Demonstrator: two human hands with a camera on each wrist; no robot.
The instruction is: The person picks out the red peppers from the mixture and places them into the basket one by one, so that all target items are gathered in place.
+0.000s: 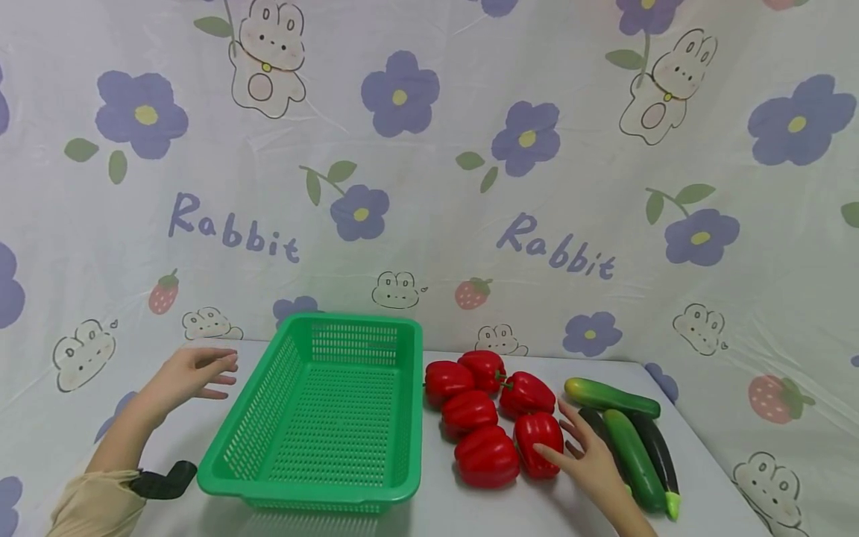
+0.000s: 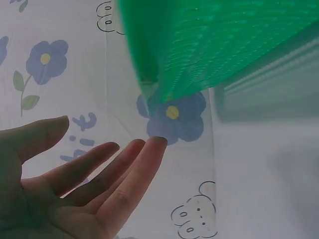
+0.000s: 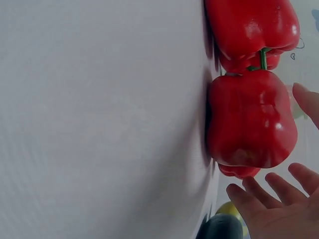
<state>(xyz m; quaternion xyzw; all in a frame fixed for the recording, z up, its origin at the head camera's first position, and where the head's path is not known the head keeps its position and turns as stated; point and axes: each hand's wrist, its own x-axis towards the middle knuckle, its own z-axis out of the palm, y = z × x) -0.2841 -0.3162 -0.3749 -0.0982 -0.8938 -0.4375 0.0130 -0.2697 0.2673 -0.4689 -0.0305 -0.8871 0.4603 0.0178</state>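
Note:
Several red bell peppers lie in a group right of the green plastic basket. My right hand is at the nearest right-hand bell pepper, its thumb and fingers spread about it. In the right wrist view that bell pepper sits between the thumb and the fingers of the hand, with a gap showing on the finger side. On the other side, my left hand hovers beside the basket's left wall, holding nothing. The left wrist view shows this hand with fingers extended, below the basket's rim.
Right of the peppers lie cucumbers and dark eggplants, with a yellow-tipped cucumber behind. A patterned cloth hangs behind the white table. A black band is on the left wrist.

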